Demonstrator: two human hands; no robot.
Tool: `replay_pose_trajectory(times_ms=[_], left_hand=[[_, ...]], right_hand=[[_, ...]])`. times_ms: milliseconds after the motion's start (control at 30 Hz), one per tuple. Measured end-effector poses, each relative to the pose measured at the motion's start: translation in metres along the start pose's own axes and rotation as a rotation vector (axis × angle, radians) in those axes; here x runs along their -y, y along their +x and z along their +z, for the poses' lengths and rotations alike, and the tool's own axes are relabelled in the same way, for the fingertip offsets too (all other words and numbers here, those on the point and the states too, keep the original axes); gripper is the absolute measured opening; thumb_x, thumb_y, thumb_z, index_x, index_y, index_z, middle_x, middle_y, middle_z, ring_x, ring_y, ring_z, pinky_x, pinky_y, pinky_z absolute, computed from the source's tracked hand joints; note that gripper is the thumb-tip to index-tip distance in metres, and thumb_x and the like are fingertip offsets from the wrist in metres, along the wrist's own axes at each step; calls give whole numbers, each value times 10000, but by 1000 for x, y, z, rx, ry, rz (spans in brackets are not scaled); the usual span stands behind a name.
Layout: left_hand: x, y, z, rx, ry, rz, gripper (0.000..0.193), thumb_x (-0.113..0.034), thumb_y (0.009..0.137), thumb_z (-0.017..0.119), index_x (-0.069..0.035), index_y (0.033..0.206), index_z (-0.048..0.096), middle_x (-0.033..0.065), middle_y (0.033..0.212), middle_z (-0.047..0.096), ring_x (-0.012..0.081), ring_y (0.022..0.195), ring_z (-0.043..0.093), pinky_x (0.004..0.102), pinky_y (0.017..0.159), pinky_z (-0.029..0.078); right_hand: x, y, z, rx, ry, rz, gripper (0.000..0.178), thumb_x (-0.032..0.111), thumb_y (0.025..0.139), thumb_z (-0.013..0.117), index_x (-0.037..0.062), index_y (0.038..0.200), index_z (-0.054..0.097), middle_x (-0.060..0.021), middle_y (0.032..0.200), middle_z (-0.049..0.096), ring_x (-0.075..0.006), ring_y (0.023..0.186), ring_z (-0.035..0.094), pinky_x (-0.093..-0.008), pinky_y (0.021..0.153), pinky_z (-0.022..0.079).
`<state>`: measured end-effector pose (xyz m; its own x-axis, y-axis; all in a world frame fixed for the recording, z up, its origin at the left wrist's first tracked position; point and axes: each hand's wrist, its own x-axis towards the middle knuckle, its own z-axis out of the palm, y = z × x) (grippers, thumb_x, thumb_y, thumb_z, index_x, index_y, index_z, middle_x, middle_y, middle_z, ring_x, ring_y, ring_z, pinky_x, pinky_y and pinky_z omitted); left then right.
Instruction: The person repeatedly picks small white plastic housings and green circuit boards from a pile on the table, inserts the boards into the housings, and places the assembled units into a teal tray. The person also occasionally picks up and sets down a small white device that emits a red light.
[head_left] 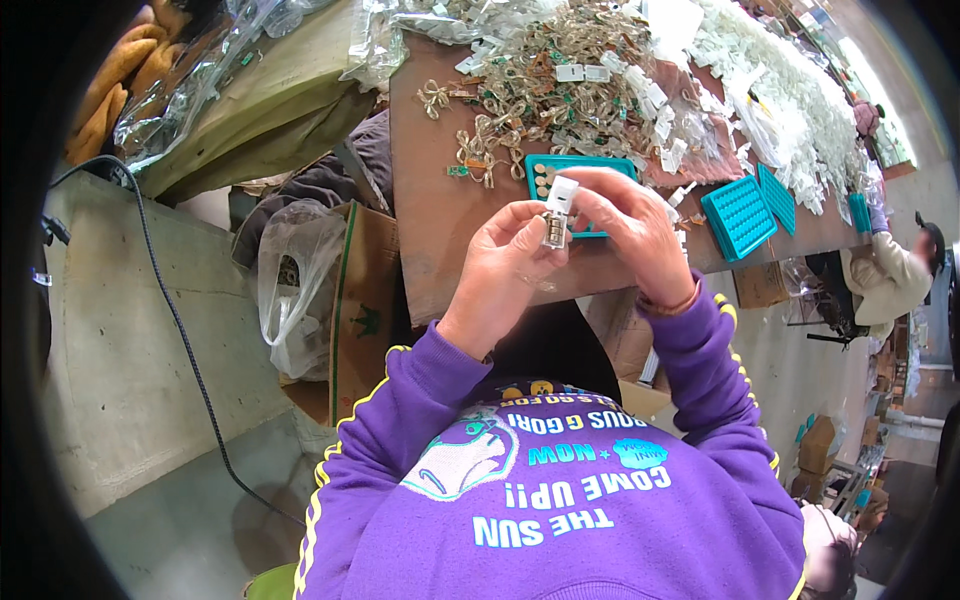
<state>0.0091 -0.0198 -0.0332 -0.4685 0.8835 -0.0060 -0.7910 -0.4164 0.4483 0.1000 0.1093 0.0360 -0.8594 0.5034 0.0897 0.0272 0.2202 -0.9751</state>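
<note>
My left hand (503, 262) pinches a small battery case (555, 231) with round silvery cells showing in its open side. Just above it, the fingers of my right hand (637, 232) close on a small white plastic cover (562, 194). The two parts are close together; whether they touch, I cannot tell. Behind my hands on the brown table lies a teal tray (607, 163), partly hidden by my right hand, with several round button cells at its left end. A thin clear wire seems to hang below my left hand.
Coiled thin wires (520, 100) with small coloured tags heap across the table's far side, beside white plastic pieces (800, 110). Teal trays (738, 218) lie at the right. A cardboard box (358, 310) and plastic bag (300, 270) stand left. Another person (890, 275) is at far right.
</note>
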Motion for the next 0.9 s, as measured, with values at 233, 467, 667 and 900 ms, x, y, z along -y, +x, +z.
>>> replay_pose_trajectory(times_ms=[233,467,667,900], left_hand=[[-2,-6,9,46,-127,-136,273,-188,993,504,-42,1222,517,56,1096,600,144,1003,585,331,900,480],[-8,-11,14,171,-263,-205,281,-233,1008,468,-82,1242,509,37,1145,578,150,1054,563,355,937,463],[2,-12,13,109,-268,-210,269,-223,1013,450,-75,1227,521,33,1160,590,162,1082,562,364,967,452],[3,-17,17,-25,-346,-362,271,-214,1014,436,-62,1217,530,56,1204,593,193,1126,559,403,1027,414]], right_hand=[[-4,-11,17,-235,-479,-502,179,58,746,738,19,914,689,-85,850,670,-199,750,644,-282,691,517],[-4,-13,9,-141,-807,-894,389,123,672,764,75,1048,677,-64,976,647,-247,800,642,-351,732,521],[-7,-11,3,-81,-816,-941,330,114,642,752,68,959,672,-62,929,632,-244,790,640,-346,701,535],[-9,-10,-6,-118,-874,-1049,236,165,681,697,71,892,652,-33,856,606,-183,696,635,-306,624,531]])
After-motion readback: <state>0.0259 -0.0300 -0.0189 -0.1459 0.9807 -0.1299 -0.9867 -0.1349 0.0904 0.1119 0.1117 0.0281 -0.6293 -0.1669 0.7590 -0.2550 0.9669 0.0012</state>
